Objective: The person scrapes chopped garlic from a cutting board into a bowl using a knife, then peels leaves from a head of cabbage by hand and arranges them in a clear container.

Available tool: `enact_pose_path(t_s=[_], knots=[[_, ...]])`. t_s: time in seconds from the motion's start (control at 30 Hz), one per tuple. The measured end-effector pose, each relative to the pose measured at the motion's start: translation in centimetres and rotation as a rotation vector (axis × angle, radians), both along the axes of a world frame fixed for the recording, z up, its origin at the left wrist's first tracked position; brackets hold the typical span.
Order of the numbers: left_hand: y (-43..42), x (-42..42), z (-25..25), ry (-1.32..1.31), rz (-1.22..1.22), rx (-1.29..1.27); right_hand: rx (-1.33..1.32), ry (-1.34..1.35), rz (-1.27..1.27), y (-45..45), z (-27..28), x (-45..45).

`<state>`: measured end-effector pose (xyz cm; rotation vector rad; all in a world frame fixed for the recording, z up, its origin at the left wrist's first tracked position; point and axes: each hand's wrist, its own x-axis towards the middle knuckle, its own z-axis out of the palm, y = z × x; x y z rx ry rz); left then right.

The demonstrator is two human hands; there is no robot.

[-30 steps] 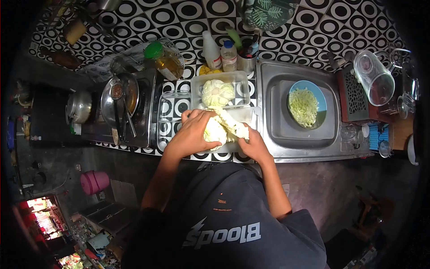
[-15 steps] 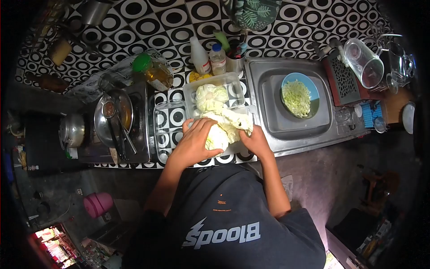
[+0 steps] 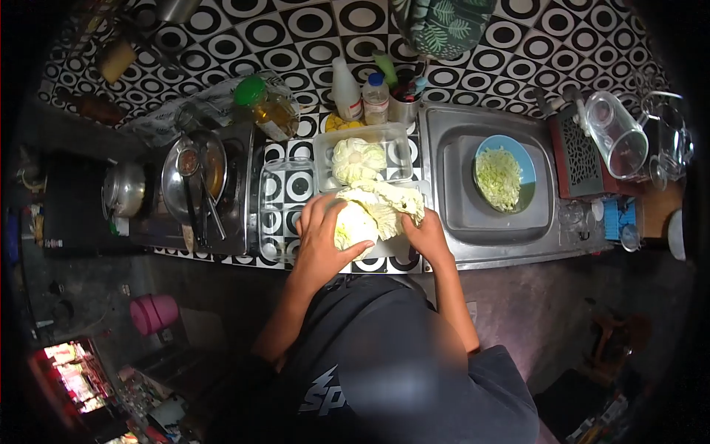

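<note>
A pale green cabbage (image 3: 353, 228) rests on the counter in front of me, on a board that mostly hides beneath it. My left hand (image 3: 322, 235) is wrapped over its left side, thumb at the near edge. Pinched in my right hand (image 3: 429, 235) is a wrinkled cabbage leaf (image 3: 399, 201), folded away to the right and still joined to the head as far as I can see. Just behind, a second piece of cabbage (image 3: 356, 161) lies in a clear plastic container (image 3: 399, 152). A clear lid (image 3: 287, 211) is left of my left hand.
To the right, a blue bowl (image 3: 523, 166) of shredded cabbage (image 3: 497, 177) stands in the steel sink (image 3: 462, 222). Bottles (image 3: 376, 100) and a green-lidded jar (image 3: 274, 118) line the wall. On the left, a stove holds a pan (image 3: 174, 181) with utensils. Glassware (image 3: 617, 137) hangs at far right.
My right hand has pulled the leaf slightly further out from the head, while my left hand keeps its hold. The whole view has shifted a little with my head.
</note>
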<state>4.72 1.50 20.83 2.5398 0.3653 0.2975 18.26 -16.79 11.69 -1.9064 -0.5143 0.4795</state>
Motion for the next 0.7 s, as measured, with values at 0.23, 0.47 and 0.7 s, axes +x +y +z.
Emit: enact_pose_path(t_s=[0.23,0.47,0.7], knots=[[-3.1,-0.2,-1.2,-0.023,0.308,-0.033,0.105,0.077,0.073,-0.2,-1.6,0.6],[-5.2,0.9,-3.8,-0.162,0.665,-0.196,0.013,0.181,0.433,-1.2,0.9,0.8],[-6.4,0.5,-3.8,-0.087,0.718,-0.309,-0.11,0.012,0.741,-1.7,-0.7,1.6]])
